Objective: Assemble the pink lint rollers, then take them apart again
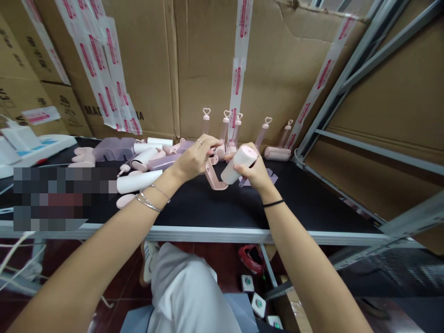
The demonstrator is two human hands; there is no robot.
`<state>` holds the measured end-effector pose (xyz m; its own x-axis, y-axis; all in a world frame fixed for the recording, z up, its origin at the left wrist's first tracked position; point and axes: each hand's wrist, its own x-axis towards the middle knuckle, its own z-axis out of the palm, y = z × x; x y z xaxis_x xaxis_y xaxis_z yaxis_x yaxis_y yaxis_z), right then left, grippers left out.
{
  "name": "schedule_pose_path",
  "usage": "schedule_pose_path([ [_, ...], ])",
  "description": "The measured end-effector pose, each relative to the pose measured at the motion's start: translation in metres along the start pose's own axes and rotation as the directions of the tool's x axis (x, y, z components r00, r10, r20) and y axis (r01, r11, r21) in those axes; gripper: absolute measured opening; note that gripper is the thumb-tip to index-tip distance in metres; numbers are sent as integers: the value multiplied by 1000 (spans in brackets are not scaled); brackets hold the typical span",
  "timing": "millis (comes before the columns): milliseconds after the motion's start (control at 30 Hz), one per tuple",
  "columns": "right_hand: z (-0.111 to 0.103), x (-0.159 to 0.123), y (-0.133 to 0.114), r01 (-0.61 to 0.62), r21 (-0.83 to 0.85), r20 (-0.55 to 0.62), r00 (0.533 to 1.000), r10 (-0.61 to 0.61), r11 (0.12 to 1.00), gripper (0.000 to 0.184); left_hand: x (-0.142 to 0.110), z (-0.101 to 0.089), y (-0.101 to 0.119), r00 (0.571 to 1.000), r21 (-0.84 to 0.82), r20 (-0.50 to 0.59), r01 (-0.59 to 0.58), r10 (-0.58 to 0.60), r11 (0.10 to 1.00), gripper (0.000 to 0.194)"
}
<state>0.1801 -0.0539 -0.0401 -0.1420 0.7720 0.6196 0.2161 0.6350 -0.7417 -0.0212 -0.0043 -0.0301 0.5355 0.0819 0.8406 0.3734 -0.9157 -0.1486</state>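
My right hand [255,171] is wrapped round a white cylinder with a pink end cap [233,167], tilted with the cap up. Just left of it, my left hand [197,156] is closed with bent fingers beside small pink parts; what its fingertips hold, if anything, I cannot make out. A pink bracket-shaped piece [215,179] stands on the black surface below and between the hands. Behind them, several clear tubes with pink heart-shaped tops [238,127] stand upright. A translucent purple piece [270,178] lies partly hidden behind my right hand.
White cylinders [138,181] and pink and purple parts [114,149] lie heaped at the left of the black table [211,210]. A power strip [52,147] sits at the far left. Taped cardboard [204,69] stands behind, and a metal shelf frame [378,157] borders the right.
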Motion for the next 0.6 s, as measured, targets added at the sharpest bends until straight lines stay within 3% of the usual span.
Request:
schedule_pose_path([
  [200,6,1,4,-88,127,-159,981,108,988,58,-2,11,0,963,177,84,238,-256,955,39],
  [333,11,2,13,-225,159,-144,958,248,961,63,-3,21,14,941,-14,187,288,-281,958,60],
  [467,12,5,17,-178,93,-73,980,185,980,67,-3,25,26,894,-188,316,387,-318,903,88],
  [600,6,6,23,-100,-43,-181,979,90,994,56,-3,22,24,888,-132,248,426,-387,895,81],
])
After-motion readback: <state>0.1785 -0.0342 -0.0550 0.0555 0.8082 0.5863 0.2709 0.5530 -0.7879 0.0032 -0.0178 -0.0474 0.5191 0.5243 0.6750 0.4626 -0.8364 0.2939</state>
